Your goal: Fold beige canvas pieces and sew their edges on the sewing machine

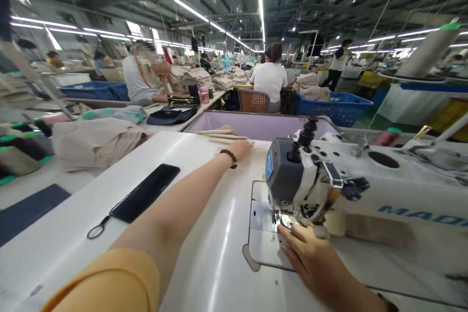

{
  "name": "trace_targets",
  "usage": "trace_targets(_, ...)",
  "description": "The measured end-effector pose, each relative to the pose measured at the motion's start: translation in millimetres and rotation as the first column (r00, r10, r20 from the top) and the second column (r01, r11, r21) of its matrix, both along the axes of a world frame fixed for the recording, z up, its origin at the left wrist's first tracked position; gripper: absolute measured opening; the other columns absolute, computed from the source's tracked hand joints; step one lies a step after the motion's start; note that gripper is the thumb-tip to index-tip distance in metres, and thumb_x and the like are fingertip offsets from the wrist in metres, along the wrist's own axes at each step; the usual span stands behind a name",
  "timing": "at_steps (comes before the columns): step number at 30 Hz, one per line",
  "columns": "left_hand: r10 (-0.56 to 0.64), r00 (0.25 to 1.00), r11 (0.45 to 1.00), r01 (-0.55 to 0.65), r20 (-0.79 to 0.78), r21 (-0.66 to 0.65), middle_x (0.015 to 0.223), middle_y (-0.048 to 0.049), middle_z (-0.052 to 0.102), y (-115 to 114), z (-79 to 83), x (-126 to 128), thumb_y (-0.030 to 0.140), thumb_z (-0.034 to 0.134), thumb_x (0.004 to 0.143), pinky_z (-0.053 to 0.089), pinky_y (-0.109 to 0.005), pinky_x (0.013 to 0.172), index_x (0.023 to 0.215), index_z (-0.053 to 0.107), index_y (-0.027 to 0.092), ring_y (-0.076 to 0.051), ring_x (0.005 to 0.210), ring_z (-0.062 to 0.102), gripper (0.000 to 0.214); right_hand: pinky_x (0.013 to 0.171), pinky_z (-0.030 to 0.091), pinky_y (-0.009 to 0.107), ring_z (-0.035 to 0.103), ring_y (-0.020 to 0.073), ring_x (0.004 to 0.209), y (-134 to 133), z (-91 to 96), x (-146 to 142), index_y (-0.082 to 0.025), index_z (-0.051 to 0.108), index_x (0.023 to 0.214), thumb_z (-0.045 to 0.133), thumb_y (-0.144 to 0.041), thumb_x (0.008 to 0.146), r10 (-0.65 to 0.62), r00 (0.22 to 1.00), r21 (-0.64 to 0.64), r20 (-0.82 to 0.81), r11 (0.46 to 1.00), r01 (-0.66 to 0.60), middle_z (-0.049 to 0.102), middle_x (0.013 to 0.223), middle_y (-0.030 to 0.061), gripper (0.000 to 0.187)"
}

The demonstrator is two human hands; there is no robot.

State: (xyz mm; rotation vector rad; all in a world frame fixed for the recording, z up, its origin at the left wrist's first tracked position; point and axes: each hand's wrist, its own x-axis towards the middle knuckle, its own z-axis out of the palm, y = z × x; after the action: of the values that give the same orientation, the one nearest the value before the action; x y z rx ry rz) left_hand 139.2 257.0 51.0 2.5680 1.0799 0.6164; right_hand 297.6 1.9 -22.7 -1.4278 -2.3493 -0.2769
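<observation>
Left hand [237,150] touches beige fabric strips [223,135] at the far edge of the worktop [204,253]; right hand [307,253] rests on the sewing machine [402,190] needle plate [261,217], lower right.

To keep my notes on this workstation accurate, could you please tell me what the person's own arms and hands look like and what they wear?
The left arm comes out of a short yellow-orange sleeve and wears a bracelet of dark round beads at the wrist. The left hand and right hand wear no gloves. A dark item shows at the right wrist, too cut off by the frame to identify.
</observation>
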Motion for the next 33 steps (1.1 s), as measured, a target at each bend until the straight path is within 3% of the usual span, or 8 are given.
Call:
trace_targets(5,0.119,0.955,0.970,-0.054,0.271,-0.236,0.091,-0.0091,0.064,-36,23.1,-31,0.014,0.036,0.085,0.049,-0.035,0.078,0.106,0.056,0.009,-0.022,0.088,0.061,0.030,0.062,0.047,0.029,0.060,0.0192,0.073,-1,6.7,0,-0.016,0.059,0.100,0.044,-0.019,0.084,-0.013,0.999,-0.076,-0.033,0.997,0.010,0.063,0.084,0.0080,0.022)
trace_targets(11,0.144,0.945,0.867,0.022,0.293,-0.498,0.097,-0.0160,0.064,-129,-15.9,-63,0.021,0.038,0.083,0.053,-0.038,0.072,0.115,0.049,0.006,-0.023,0.083,0.064,0.037,0.064,0.041,0.028,0.057,0.0178,0.073,-3,11.6,2,-0.014,0.058,0.102,0.045,-0.020,0.086,-0.018,0.999,-0.175,-0.040,0.985,0.010,0.061,0.083,0.0074,0.022)
trace_targets(14,0.181,0.983,0.960,-0.170,0.033,-0.223,0.125,-0.0223,0.048,-160,-30.9,-76,0.021,0.053,0.078,0.045,-0.047,0.088,0.122,0.043,0.006,-0.030,0.108,0.053,0.047,0.064,0.039,0.028,0.055,0.0173,0.072,-4,14.6,3,-0.014,0.059,0.102,0.044,-0.021,0.087,-0.020,0.999,-0.215,-0.033,0.976,0.012,0.060,0.082,0.0068,0.022)
trace_targets(15,0.140,0.988,0.987,-0.145,-0.064,-0.070,0.129,-0.0229,0.043,-169,-31.7,-78,0.017,0.053,0.077,0.042,-0.049,0.093,0.121,0.044,0.006,-0.031,0.114,0.049,0.046,0.064,0.039,0.028,0.055,0.0172,0.072,-5,15.4,3,-0.014,0.059,0.102,0.044,-0.022,0.088,-0.021,0.999,-0.221,-0.031,0.975,0.014,0.060,0.081,0.0067,0.022)
trace_targets(17,-0.081,0.964,0.988,0.111,-0.255,0.106,0.129,-0.0197,0.045,-184,-29.2,-78,0.012,0.050,0.080,0.039,-0.047,0.097,0.117,0.049,0.008,-0.028,0.116,0.046,0.037,0.064,0.037,0.028,0.053,0.0167,0.072,-5,16.3,4,-0.014,0.059,0.102,0.044,-0.023,0.088,-0.023,0.999,-0.226,-0.025,0.974,0.017,0.060,0.081,0.0066,0.022)
trace_targets(20,-0.417,0.788,0.875,0.483,-0.452,0.034,0.122,-0.0132,0.053,-205,-24.7,-67,0.015,0.055,0.081,0.042,-0.037,0.096,0.111,0.054,0.011,-0.023,0.111,0.051,0.030,0.063,0.036,0.028,0.052,0.0160,0.071,-6,16.8,6,-0.014,0.059,0.102,0.044,-0.023,0.088,-0.014,1.000,-0.230,-0.028,0.973,0.007,0.059,0.082,0.0063,0.022)
trace_targets(22,-0.439,0.746,0.855,0.519,-0.501,0.023,0.123,-0.0146,0.052,-212,-26.3,-56,0.021,0.061,0.079,0.042,-0.036,0.097,0.111,0.055,0.009,-0.025,0.113,0.050,0.035,0.063,0.035,0.027,0.051,0.0155,0.070,-7,17.2,7,-0.014,0.060,0.100,0.044,-0.023,0.089,0.002,0.999,-0.233,-0.042,0.972,-0.012,0.058,0.080,0.0056,0.022)
trace_targets(33,-0.353,0.827,0.917,0.399,-0.438,0.013,0.123,-0.0162,0.051,-183,-38.3,-23,0.027,0.055,0.084,0.039,-0.036,0.099,0.110,0.054,0.004,-0.025,0.116,0.047,0.034,0.061,0.032,0.028,0.045,0.0141,0.064,-11,13.5,10,-0.016,0.061,0.083,0.035,-0.025,0.092,0.166,0.982,-0.169,-0.092,0.969,-0.180,0.056,0.070,0.0034,0.029)
